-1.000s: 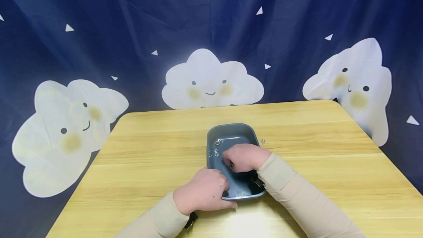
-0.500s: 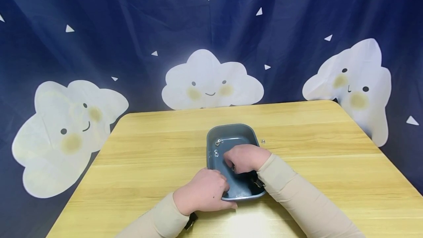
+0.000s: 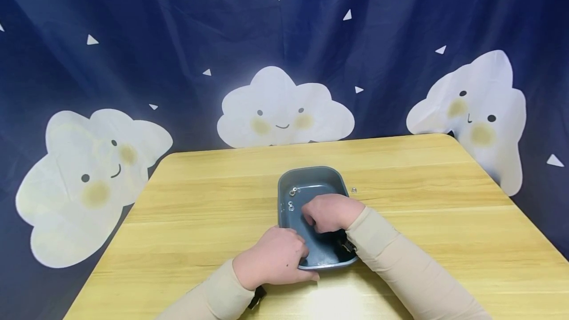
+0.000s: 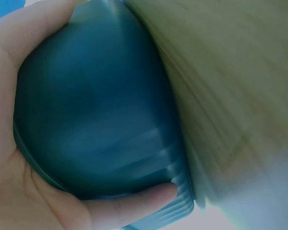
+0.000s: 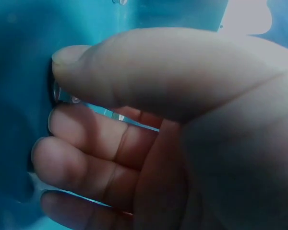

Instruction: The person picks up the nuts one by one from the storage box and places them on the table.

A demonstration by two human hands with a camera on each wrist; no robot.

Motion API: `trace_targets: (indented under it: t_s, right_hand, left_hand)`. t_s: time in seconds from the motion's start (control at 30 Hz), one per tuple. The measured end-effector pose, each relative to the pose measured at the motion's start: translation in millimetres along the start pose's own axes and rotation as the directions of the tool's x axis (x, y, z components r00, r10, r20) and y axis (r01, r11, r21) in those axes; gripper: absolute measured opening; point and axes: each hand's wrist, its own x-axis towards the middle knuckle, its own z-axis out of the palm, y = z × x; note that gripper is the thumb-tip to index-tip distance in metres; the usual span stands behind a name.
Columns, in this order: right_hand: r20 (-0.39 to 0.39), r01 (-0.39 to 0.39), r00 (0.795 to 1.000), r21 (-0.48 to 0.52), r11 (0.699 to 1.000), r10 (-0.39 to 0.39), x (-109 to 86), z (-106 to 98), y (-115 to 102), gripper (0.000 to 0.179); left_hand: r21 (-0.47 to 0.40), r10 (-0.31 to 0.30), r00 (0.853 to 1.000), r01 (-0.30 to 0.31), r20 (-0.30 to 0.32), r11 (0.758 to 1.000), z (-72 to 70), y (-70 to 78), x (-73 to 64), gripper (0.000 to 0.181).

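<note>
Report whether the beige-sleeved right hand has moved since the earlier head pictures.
Yes, slightly: the beige-sleeved right hand has edged its fingers rightward, away from the left wall of the blue-grey, rounded rectangular tray.

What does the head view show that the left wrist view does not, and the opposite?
Only the head view: the right hand inside the tray, small shiny parts there, one more part on the wooden table beside it, and printed clouds behind.

Only the left wrist view: the palm side of the left hand, and the tray's outer wall close up.

Both: the left hand gripping the tray, and the table.
</note>
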Motion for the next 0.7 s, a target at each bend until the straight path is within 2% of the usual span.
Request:
trace_targets:
  t_s: [0.7]
  right_hand:
    - [-0.005,-0.019,1.000,0.012,1.000,0.019,1.3,1.2,1.2,0.017]
  left_hand:
    - [-0.008,0.006,1.000,-0.006,-0.028,1.000,1.7,-0.2,-0.6,0.054]
